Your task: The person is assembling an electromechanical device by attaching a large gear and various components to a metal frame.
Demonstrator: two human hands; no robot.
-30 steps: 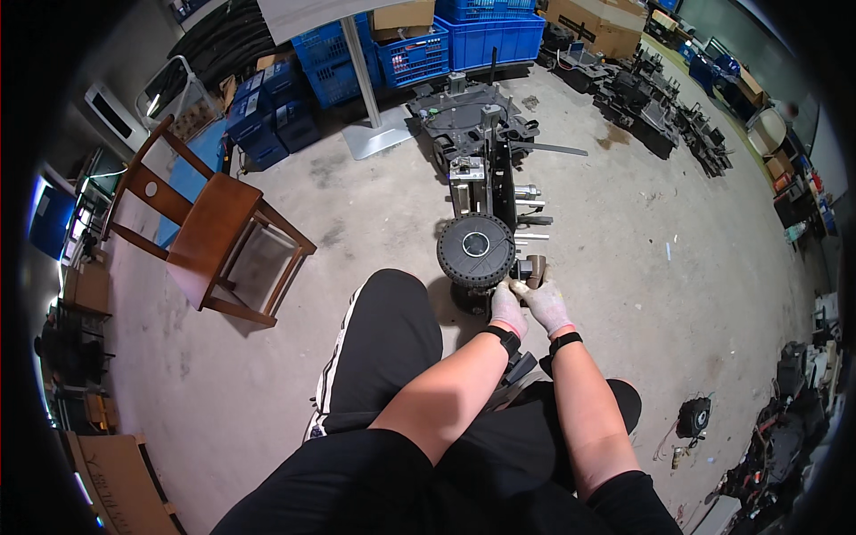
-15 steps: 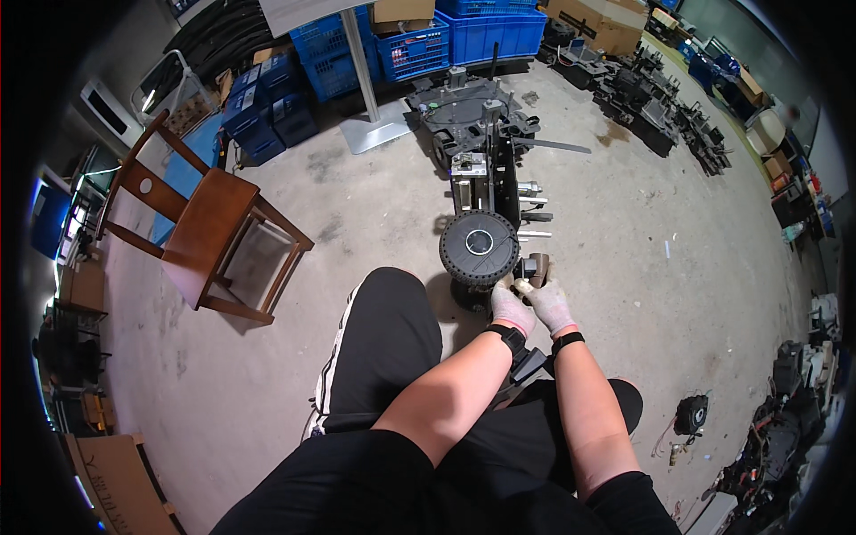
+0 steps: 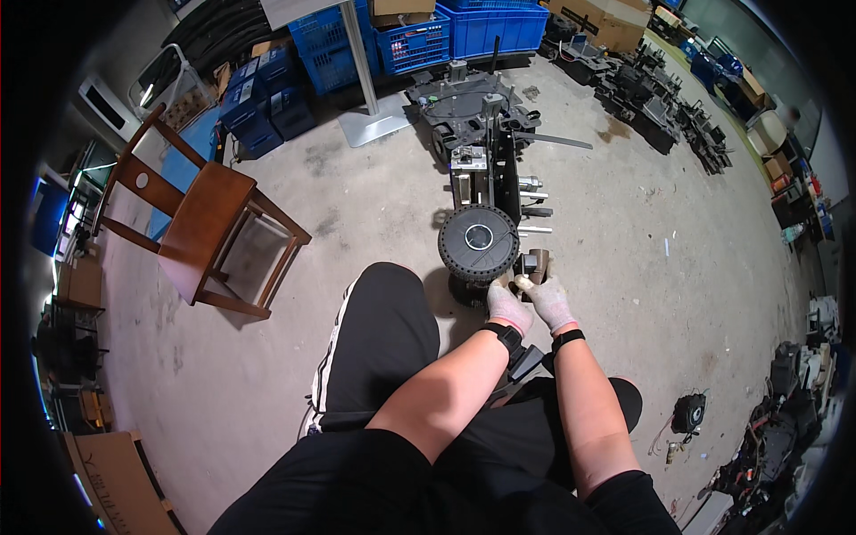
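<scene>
In front of me on the floor stands a dark machine assembly (image 3: 508, 178) with a round black wheel (image 3: 478, 243) at its near end. Both my hands wear pale gloves and meet just right of the wheel. My left hand (image 3: 509, 308) has its fingers curled in at the machine's near edge. My right hand (image 3: 550, 303) is closed beside it, thumb toward the left hand. Just beyond the fingers are a brown cylindrical part (image 3: 540, 262) and a small black block (image 3: 528, 264). What the fingertips grip is hidden by the gloves.
A wooden chair (image 3: 207, 209) stands to the left. A metal post on a flat base (image 3: 374, 125) and blue crates (image 3: 496, 34) are at the back. Dark machine parts (image 3: 646, 102) lie far right, and a black round part (image 3: 689, 414) lies near right.
My hands stay at the same spot beside the wheel, with only slight shifts of fingers and wrists. The whole view has moved a little.
</scene>
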